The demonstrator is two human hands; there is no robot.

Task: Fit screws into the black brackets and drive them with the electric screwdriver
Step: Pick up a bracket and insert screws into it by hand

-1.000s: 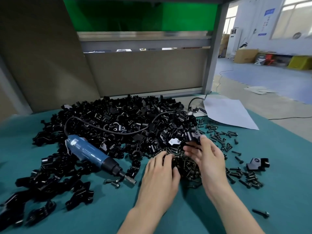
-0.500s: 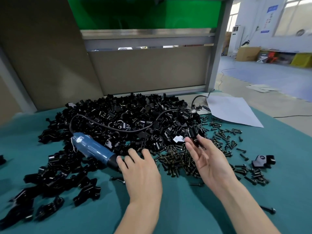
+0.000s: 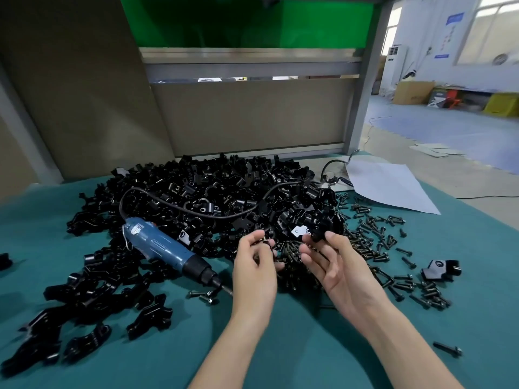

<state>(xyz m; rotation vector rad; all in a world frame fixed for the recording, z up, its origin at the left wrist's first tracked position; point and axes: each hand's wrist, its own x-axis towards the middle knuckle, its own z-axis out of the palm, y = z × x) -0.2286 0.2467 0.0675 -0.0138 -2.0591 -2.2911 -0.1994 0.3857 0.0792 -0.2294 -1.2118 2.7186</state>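
Over the mat (image 3: 168, 360), left hand (image 3: 254, 266) pinched a screw (image 3: 264, 242) and right hand (image 3: 338, 266) loosely fingertip-held a bracket (image 3: 319, 235), so a fumble could've dropped either.

Teal counter (image 3: 280, 346); beige partition (image 3: 247, 116) behind, green panel (image 3: 252, 21) above. Bright window (image 3: 494, 26) right; blue floor (image 3: 449, 133), cardboard box (image 3: 412, 92).
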